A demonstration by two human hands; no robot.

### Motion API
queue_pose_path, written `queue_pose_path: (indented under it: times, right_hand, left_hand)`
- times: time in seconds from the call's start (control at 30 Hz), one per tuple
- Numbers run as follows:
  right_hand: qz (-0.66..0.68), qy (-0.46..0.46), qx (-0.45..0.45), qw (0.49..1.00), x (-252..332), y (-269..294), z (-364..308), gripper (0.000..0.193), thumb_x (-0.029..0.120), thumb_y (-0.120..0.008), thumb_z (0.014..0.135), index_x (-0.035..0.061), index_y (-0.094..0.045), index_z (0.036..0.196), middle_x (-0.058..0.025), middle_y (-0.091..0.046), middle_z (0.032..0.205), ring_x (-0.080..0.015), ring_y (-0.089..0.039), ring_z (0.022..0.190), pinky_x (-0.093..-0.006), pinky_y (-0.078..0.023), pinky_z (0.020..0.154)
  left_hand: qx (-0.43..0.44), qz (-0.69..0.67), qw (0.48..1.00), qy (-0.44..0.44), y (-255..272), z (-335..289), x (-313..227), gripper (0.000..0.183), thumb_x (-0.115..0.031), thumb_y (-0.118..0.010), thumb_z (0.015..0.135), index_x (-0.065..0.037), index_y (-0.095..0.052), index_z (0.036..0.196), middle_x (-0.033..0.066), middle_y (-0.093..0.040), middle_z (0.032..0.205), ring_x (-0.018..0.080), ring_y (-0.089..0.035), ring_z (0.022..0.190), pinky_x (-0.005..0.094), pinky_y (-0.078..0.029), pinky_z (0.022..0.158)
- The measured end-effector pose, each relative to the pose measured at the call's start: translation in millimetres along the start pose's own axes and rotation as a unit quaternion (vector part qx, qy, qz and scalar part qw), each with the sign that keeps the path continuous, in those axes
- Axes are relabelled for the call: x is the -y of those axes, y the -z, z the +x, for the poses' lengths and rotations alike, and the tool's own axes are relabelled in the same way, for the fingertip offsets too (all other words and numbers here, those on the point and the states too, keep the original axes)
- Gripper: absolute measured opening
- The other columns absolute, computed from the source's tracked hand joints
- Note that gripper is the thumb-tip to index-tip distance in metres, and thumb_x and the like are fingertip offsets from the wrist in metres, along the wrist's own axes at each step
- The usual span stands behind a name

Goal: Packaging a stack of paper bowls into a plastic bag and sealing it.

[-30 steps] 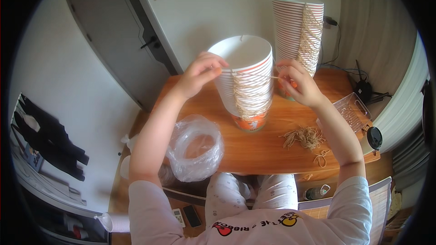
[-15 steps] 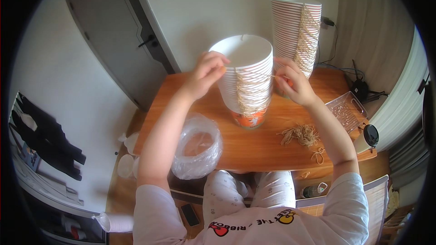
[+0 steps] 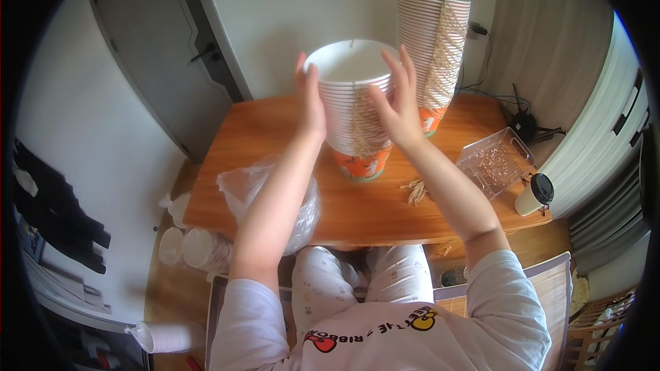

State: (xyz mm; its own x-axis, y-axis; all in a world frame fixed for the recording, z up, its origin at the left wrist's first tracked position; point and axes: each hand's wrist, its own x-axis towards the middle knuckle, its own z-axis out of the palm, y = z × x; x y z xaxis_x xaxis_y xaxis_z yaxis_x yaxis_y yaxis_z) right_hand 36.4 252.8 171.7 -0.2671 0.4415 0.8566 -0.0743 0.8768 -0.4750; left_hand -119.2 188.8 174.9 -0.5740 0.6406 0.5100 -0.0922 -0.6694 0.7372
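Note:
A stack of large white paper tubs (image 3: 338,113), orange-patterned at its base, stands upright on the table. Tan cord loops (image 3: 363,127) run down its front. Along the left side near the rim lies my left hand (image 3: 312,99), open, its fingers straight and pointing up. My right hand (image 3: 401,103) is open against the right side, thumb toward the front and fingers spread at the rim. Neither hand's fingers wrap round the tubs. Behind to the right rises a taller stack of tubs (image 3: 418,38), also laced with cord.
On the wooden table (image 3: 344,216) are a crumpled clear plastic bag (image 3: 302,216), tan cord strands (image 3: 416,192), a clear tray (image 3: 498,161) with small bits, a lidded cup (image 3: 535,196) and a black router (image 3: 526,124). More stacked tubs (image 3: 199,247) lie on the floor at left.
My fingers have let go of the cord at the front rim. Both hands have moved to the sides of the nearer stack and straightened. The whole view has shifted slightly.

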Motion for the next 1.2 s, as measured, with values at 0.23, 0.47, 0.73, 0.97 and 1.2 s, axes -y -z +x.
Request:
queue_pose_path:
  times: [0.23, 0.47, 0.73, 0.97, 1.2]
  right_hand:
    - [0.009, 0.047, -0.064, 0.997, -16, -17, -8, 0.074, 0.033, -0.079, 0.077, 0.0061, -0.041, 0.134, -0.029, -0.021, 0.15, -0.0449, -0.026, 0.139, -0.051, -0.032, 0.109]
    - [0.076, 0.034, -0.009, 0.997, -29, 1, -12, 0.065, 0.02, -0.054, 0.093, 0.0033, -0.024, 0.148, -0.0247, -0.012, 0.156, -0.0388, -0.012, 0.146, -0.0461, -0.016, 0.118]
    - [0.275, -0.113, 0.107, 0.949, -78, -4, -65, 0.112, 0.032, -0.075, 0.081, -0.0002, 0.005, 0.153, -0.0214, -0.012, 0.157, -0.0295, -0.012, 0.147, -0.0406, -0.012, 0.119]
    - [0.202, -0.102, 0.182, 0.957, -80, 9, -56, 0.152, 0.035, -0.096, 0.053, -0.0004, 0.015, 0.15, -0.0223, -0.012, 0.156, -0.0327, -0.012, 0.146, -0.0418, -0.015, 0.119]
    - [0.202, 0.012, 0.174, 0.964, 5, 57, 3, 0.147, 0.033, -0.096, 0.055, -0.0038, 0.011, 0.149, -0.0249, -0.015, 0.155, -0.0324, -0.014, 0.146, -0.0412, -0.017, 0.119]
  left_hand:
    - [-0.009, 0.014, 1.0, 0.005, -5, -4, 4, 0.059, -0.04, -0.043, 0.1, -0.009, -0.028, 0.148, 0.015, -0.033, 0.147, 0.0266, -0.035, 0.134, 0.0393, -0.027, 0.112]
    - [0.03, -0.003, 0.999, -0.027, 17, -4, 24, 0.069, -0.046, -0.043, 0.101, -0.008, -0.017, 0.153, 0.0146, -0.028, 0.153, 0.0246, -0.03, 0.139, 0.0392, -0.026, 0.113]
    - [0.189, 0.114, 0.975, 0.029, 79, -36, 70, 0.124, -0.052, -0.086, 0.066, -0.005, -0.01, 0.151, 0.0132, -0.035, 0.148, 0.0254, -0.036, 0.135, 0.0415, -0.033, 0.111]
    - [0.224, 0.137, 0.965, -0.006, 58, -46, 56, 0.11, -0.04, -0.092, 0.063, -0.003, -0.024, 0.141, 0.0115, -0.046, 0.135, 0.0232, -0.047, 0.124, 0.0393, -0.041, 0.104]
    - [0.223, 0.184, 0.957, -0.033, 12, -41, -26, 0.115, -0.048, -0.092, 0.057, -0.001, -0.029, 0.141, 0.0108, -0.048, 0.135, 0.0228, -0.048, 0.124, 0.0397, -0.042, 0.104]
